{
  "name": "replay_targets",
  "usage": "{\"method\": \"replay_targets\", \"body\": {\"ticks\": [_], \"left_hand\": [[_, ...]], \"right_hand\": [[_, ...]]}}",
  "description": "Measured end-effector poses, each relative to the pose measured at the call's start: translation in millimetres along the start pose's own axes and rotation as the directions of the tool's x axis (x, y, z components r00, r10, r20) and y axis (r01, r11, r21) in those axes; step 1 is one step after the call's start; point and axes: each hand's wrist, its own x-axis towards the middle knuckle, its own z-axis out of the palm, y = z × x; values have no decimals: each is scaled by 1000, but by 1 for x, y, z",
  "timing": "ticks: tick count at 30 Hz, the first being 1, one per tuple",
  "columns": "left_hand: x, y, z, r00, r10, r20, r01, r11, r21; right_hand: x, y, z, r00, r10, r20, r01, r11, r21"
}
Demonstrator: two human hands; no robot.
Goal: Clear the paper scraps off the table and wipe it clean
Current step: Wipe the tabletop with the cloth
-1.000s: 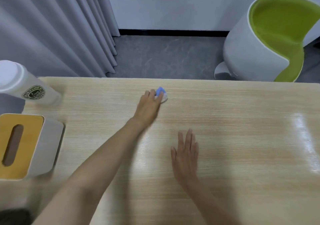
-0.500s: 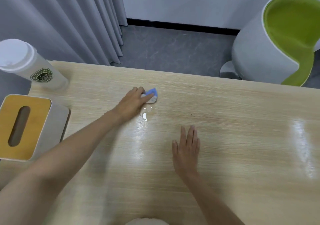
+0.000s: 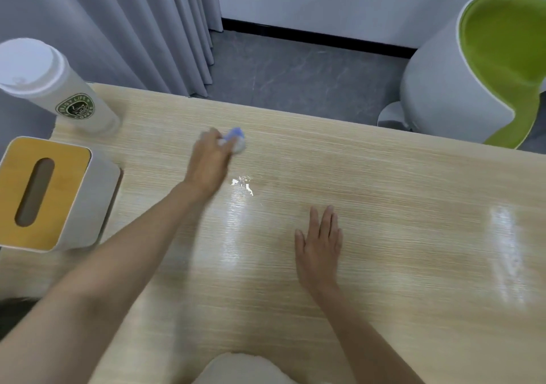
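"Where is your left hand [image 3: 208, 162]?"

"Reached out to the far middle of the table [image 3: 399, 212], with my fingers curled down over a small blue-and-white wad [image 3: 235, 141]. The wad pokes out past my fingertips on the hand's far right side and sits against the wood. The hand is blurred, so I can't tell which fingers do the pinching."

"And your right hand [image 3: 319, 245]?"

"Flat on the wood, palm down, nearer to me and to the right of the other hand. My fingers are straight and close together, with the thumb a little out to the left. It holds nothing."

"Anything between the two?"

"A small wet patch [image 3: 243, 184] shines just right of my left wrist, apart from my right fingertips. Nearer than that, the wood shows pale glossy streaks [image 3: 233, 236]."

"What else stands on the table?"

"At the left edge there is a white tissue box [image 3: 50, 194] with a yellow top and a dark slot. Beyond it, at the far left corner, is a white lidded coffee cup [image 3: 59, 94] with a round green logo. Both are well apart from my left hand."

"And past the table?"

"A grey curtain [image 3: 118, 29] hangs at far left. A white chair [image 3: 443, 88] with a green inside stands at far right on the grey floor [image 3: 295, 73]."
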Motion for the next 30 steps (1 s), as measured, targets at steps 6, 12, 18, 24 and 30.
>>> {"method": "replay_targets", "body": {"ticks": [6,12,18,24,30], "left_hand": [[-23,53,19,994,-106,39,107,994,-16],[-42,20,13,855,425,296,-456,889,41],[-31,62,33,971,-235,-46,235,972,7],[-38,84,49,814,548,191,-566,822,54],[9,75,36,958,-273,-83,275,961,17]], "right_hand": [[0,-2,3,999,23,-23,-24,999,-28],[-1,0,-3,998,-1,57,3,999,-34],[-1,-2,-9,993,15,120,-9,999,-53],[-12,11,-19,991,-21,130,31,997,-74],[-33,37,-20,987,36,155,-24,997,-76]]}}
